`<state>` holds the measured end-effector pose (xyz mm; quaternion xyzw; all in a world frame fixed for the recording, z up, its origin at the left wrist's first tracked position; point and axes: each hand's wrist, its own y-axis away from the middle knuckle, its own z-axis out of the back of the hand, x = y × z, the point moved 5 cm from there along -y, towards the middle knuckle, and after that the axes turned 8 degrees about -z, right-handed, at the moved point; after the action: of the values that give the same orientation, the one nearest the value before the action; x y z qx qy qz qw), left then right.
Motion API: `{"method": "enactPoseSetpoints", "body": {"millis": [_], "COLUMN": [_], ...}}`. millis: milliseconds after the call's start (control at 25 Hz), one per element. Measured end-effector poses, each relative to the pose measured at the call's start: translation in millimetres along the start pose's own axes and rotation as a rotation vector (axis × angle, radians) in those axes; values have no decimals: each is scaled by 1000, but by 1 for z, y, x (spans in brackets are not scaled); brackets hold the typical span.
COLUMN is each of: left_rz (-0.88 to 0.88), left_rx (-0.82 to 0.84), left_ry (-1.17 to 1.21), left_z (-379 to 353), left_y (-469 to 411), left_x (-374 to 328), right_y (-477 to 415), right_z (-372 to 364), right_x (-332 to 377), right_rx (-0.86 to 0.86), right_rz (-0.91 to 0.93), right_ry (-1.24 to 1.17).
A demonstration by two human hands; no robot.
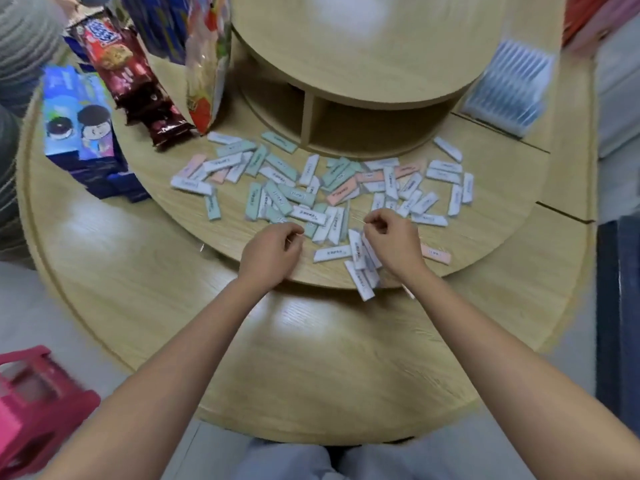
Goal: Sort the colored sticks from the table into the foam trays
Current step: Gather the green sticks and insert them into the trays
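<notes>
The right hand (391,240) pinches a thin pale sliver (357,220). Scattered sticks (308,215) lie beyond and beneath that pinch. The left hand (273,251) is curled just beside it, its contents unclear.

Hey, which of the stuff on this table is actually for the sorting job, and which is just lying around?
For the job:
colored sticks, scattered in white, green and pink
ridged tray at the far right, probably a foam tray
left hand and right hand, at the pile's near edge

Just lying about:
blue biscuit box
red cookie pack
snack bag
pink stool on the floor
</notes>
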<state>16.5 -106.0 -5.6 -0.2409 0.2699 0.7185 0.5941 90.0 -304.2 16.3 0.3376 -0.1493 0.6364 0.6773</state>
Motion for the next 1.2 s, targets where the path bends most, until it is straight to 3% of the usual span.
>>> {"method": "enactPoseSetpoints", "body": {"millis": [200, 440, 760, 960, 1200], "left_rz": [24, 13, 19, 156, 179], "left_rx": [3, 37, 26, 50, 77], "left_ry": [-104, -316, -499, -351, -133], "left_z": [-11, -15, -27, -29, -21], "left_y": [-35, -53, -61, -70, -66], "left_x": [-6, -20, -34, -29, -25], "right_y": [-35, -51, -68, -65, -65], "right_z": [-18, -38, -34, -17, -3], "right_x": [20, 25, 26, 28, 21], "right_rx": [112, 199, 159, 159, 191], "right_rz": [418, 643, 723, 670, 443], "right_ry": [371, 516, 539, 437, 316]}}
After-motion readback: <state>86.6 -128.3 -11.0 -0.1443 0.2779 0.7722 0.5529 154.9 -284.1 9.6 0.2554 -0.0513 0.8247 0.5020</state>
